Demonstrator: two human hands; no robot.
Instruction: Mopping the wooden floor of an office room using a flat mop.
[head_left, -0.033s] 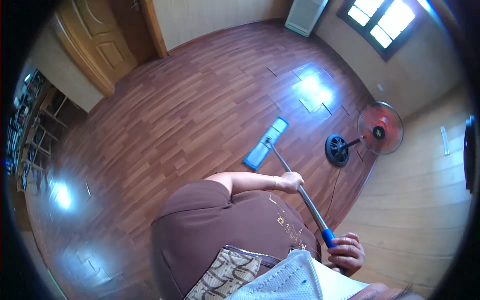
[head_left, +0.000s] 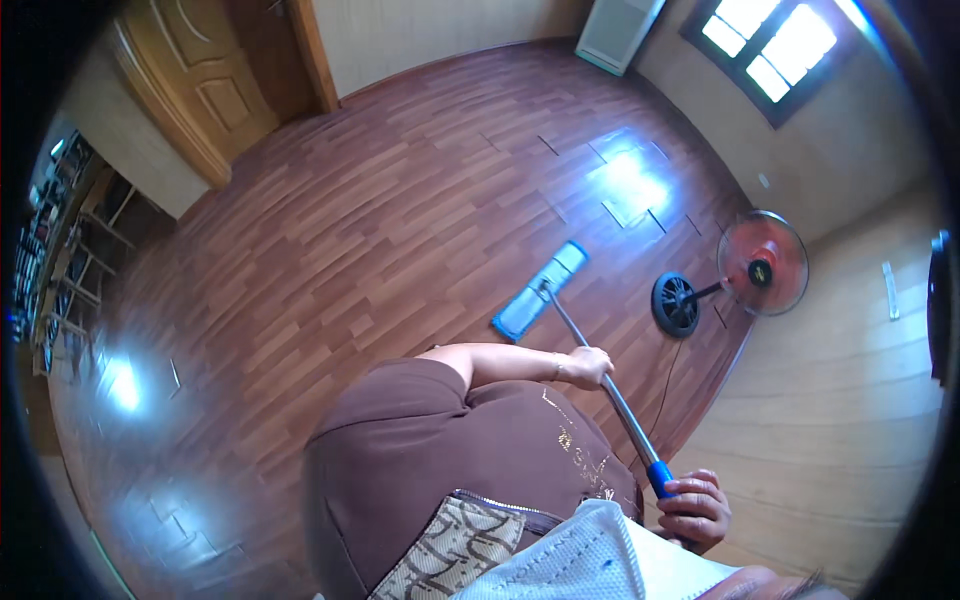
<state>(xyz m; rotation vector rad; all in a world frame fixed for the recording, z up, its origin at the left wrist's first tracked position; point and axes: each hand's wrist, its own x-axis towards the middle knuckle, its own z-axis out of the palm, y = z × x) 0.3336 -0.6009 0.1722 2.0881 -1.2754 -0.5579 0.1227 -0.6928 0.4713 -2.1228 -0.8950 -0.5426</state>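
A flat mop with a light-blue rectangular head (head_left: pixel 556 274) rests on the wood-look floor ahead of me. Its metal pole (head_left: pixel 630 419) slants back toward my right side. Partway down the pole, my left hand (head_left: pixel 586 367) is closed around it, the arm reaching across my body. At the upper end, beside the blue collar (head_left: pixel 660 477), my right hand (head_left: pixel 697 510) wraps its fingers around the handle. The handle's very end is hidden by that hand and my clothing.
A standing fan (head_left: pixel 763 265) with a round black base (head_left: pixel 676 305) is right of the mop, its cord trailing along the floor. A wooden door (head_left: pixel 225 105) and a loaded rack (head_left: pixel 80 245) stand left. A white cabinet (head_left: pixel 615 38) is far off, near the window.
The whole view has shifted slightly, and the mop head sits a touch farther right in it. Both hands keep their hold on the pole.
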